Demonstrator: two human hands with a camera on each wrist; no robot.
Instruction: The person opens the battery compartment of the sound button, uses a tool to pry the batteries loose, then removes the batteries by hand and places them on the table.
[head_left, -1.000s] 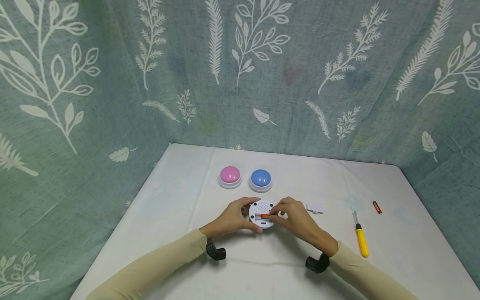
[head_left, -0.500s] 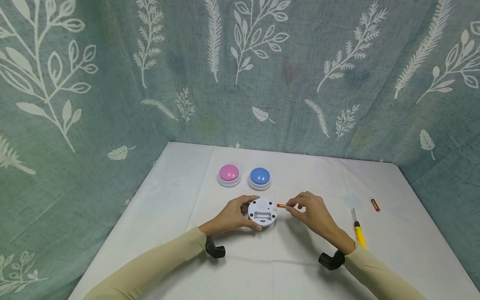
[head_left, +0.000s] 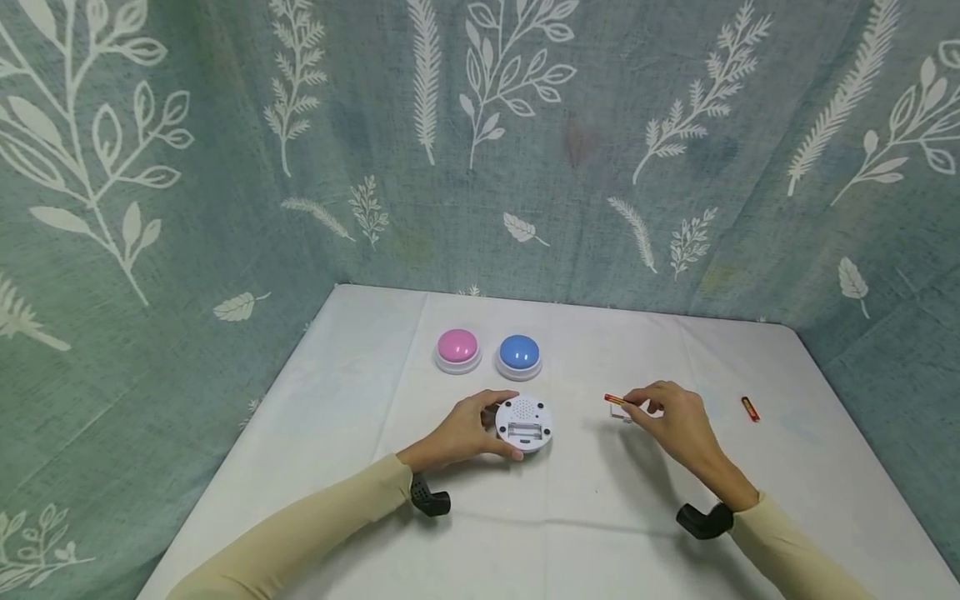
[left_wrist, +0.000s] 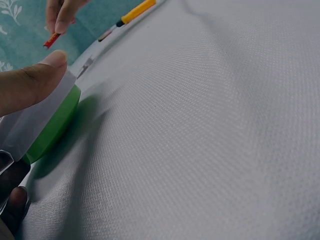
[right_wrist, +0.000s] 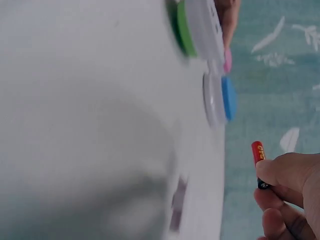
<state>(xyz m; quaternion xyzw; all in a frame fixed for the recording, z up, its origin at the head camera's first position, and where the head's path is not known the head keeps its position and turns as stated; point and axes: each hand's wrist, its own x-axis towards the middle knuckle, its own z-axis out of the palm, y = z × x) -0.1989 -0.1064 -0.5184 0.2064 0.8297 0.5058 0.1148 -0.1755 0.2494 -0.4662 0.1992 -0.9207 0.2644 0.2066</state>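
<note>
My left hand [head_left: 465, 435] grips a round white push-button light or buzzer [head_left: 523, 423] upside down by its sides, thumb at the near edge. Its open battery compartment faces up with bare contacts, and a green dome [left_wrist: 55, 125] shows beneath it in the left wrist view. Off to the right, my right hand [head_left: 678, 421] pinches a small red and black battery [right_wrist: 258, 151] between thumb and fingers, raised above the table. Below that battery, partly covered in the head view, lies a small white battery cover [head_left: 619, 412].
Behind the held button stand a pink-domed button [head_left: 457, 346] and a blue-domed one [head_left: 519, 353]. Another battery [head_left: 750, 409] lies at the right. A yellow-handled screwdriver [left_wrist: 137, 12] shows in the left wrist view, hidden by my right arm in the head view.
The right hand has drawn the battery out of the button's compartment and carried it rightward to over the white cover. The left hand holds the button in the same place.
</note>
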